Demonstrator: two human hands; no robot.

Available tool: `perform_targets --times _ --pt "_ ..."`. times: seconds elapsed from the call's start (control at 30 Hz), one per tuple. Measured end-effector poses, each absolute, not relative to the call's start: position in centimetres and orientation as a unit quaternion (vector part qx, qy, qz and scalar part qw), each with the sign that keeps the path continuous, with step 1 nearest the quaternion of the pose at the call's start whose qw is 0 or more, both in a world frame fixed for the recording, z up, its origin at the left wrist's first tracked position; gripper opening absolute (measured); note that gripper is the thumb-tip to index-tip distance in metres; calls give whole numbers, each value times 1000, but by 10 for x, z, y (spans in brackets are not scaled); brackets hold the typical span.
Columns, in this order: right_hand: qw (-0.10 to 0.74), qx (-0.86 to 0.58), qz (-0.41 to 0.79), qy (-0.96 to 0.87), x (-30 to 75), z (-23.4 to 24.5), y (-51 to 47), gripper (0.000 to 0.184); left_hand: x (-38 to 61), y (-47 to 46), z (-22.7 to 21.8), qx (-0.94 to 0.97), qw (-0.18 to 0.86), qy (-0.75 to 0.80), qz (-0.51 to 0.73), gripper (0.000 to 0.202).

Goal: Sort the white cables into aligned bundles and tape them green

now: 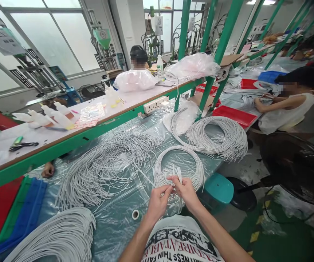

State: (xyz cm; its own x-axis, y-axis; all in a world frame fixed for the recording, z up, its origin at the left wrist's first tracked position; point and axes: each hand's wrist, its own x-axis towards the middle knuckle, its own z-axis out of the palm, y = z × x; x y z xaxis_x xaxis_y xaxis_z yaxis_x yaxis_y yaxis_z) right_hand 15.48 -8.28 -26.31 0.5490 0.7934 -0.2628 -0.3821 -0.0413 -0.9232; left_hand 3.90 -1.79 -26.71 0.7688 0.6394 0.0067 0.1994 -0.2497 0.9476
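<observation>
A round coil of thin grey-white cable (200, 165) lies on the plastic-covered table in front of me. My right hand (185, 189) is closed round a small bundle of cable ends (178, 171) at the coil's near side; the ends stick up above my fingers. Close beside it, my left hand (159, 200) pinches with thumb and fingertips at the same bundle. What exactly lies between the left fingertips is too small to make out. Left of the coil spreads a large loose heap of the same cables (102, 167). A small roll (136, 214) stands near my left forearm.
Another cable pile (55, 236) lies at lower left, beside stacked plastic bins (23, 214). More coils (217, 136) lie at the right rear. A green-edged shelf (91, 134) with a power strip (156, 104) crosses behind. A teal stool (219, 193) and a fan (290, 171) stand right. Co-workers sit nearby.
</observation>
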Motion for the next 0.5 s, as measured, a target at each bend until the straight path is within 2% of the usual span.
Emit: perform_targets --times 0.2,0.5 --pt "659 -575 443 -198 152 -268 -77 67 30 -8 -270 779 528 269 205 42" --pt "661 -563 454 -199 153 -273 -74 66 21 1 -279 834 460 241 186 46"
